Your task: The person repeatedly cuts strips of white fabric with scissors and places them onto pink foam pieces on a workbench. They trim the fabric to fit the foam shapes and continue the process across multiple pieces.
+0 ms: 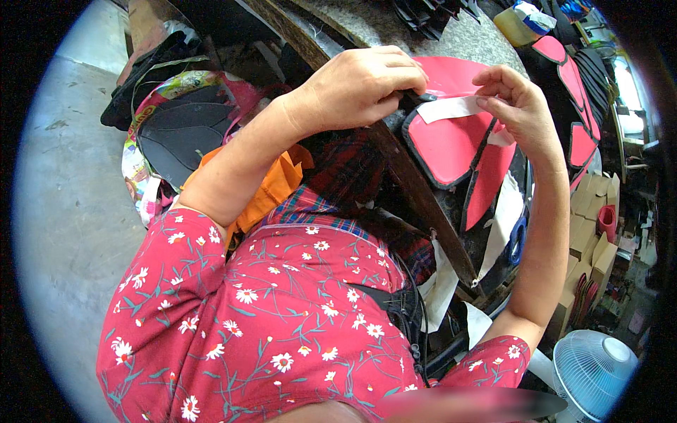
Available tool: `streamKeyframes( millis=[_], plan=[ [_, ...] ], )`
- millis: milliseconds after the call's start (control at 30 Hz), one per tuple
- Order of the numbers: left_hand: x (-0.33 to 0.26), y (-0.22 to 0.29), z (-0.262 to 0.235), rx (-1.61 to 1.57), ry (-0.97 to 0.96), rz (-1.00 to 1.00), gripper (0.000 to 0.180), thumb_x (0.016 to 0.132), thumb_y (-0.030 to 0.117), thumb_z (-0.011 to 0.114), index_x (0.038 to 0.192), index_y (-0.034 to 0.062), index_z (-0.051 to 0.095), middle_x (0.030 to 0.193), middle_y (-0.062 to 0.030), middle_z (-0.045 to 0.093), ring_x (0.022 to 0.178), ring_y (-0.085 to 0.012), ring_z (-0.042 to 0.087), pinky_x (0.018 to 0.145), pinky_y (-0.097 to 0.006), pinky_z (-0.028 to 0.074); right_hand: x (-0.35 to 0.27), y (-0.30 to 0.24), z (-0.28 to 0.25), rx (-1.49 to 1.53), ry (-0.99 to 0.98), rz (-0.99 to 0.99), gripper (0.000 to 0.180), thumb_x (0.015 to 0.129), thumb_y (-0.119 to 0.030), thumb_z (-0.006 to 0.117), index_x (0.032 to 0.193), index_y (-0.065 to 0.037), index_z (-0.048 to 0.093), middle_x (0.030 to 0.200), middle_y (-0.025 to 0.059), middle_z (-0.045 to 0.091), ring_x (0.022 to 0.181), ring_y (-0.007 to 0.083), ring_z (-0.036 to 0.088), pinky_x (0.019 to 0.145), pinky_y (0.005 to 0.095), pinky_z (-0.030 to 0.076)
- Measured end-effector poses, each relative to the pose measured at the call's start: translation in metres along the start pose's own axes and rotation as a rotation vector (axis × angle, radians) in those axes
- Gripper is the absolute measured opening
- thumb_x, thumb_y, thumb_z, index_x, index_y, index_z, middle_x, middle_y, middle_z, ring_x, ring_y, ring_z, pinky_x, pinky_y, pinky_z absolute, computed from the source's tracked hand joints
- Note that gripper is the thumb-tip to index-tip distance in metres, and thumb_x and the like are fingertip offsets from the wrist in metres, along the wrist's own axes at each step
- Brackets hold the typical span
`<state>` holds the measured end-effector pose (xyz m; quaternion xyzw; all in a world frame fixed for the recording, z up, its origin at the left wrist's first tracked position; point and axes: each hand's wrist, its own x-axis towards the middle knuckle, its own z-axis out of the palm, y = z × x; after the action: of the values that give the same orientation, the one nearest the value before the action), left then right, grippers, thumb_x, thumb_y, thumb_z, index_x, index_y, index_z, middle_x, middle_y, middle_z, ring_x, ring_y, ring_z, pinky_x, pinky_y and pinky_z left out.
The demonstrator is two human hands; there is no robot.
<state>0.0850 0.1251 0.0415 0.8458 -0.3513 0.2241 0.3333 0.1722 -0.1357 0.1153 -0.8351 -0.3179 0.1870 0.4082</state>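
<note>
A bright red panel with black bound edges (441, 156) lies before me on the table, in several joined sections. My left hand (360, 88) is closed, its fingertips pinching at the black edge near the upper red section (451, 74). Across the panel runs a short white strip (446, 110). One end lies just below my left fingertips, and my right hand (518, 106) pinches the other end between thumb and finger. Below the right hand hangs a narrow red section (490, 180), next to a longer white strip (504, 218).
A dark table edge (423, 194) slants in front of me. To the left, a colourful bag (141, 151) holds dark cut pieces, beside orange cloth (282, 180). More red panels (582, 144), cardboard boxes (585, 211), blue-handled scissors (517, 240) and a fan (594, 363) are on the right.
</note>
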Motion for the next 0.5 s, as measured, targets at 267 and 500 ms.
streamKeyframes(
  millis=[267, 500],
  plan=[
    [0.005, 0.016, -0.005, 0.040, -0.010, -0.044, 0.046, 0.071, 0.002, 0.066, 0.117, 0.0089, 0.065, 0.106, -0.0119, 0.068, 0.101, -0.0306, 0.065, 0.089, -0.040, 0.055, -0.011, 0.017, -0.008, 0.201, 0.064, 0.180, 0.028, 0.087, -0.004, 0.064, 0.115, -0.002, 0.063, 0.095, 0.0033, 0.068, 0.088, 0.0079, 0.063, 0.079, 0.0222, 0.050],
    [0.009, 0.029, -0.004, 0.087, 0.011, -0.004, 0.067, 0.068, 0.000, 0.062, 0.133, 0.0176, 0.062, 0.102, -0.0104, 0.067, 0.094, -0.0297, 0.063, 0.086, -0.040, 0.055, -0.017, 0.013, -0.010, 0.204, 0.074, 0.169, 0.027, 0.087, -0.004, 0.066, 0.114, -0.001, 0.062, 0.096, 0.0042, 0.068, 0.089, 0.0087, 0.063, 0.081, 0.0216, 0.049]
  ],
)
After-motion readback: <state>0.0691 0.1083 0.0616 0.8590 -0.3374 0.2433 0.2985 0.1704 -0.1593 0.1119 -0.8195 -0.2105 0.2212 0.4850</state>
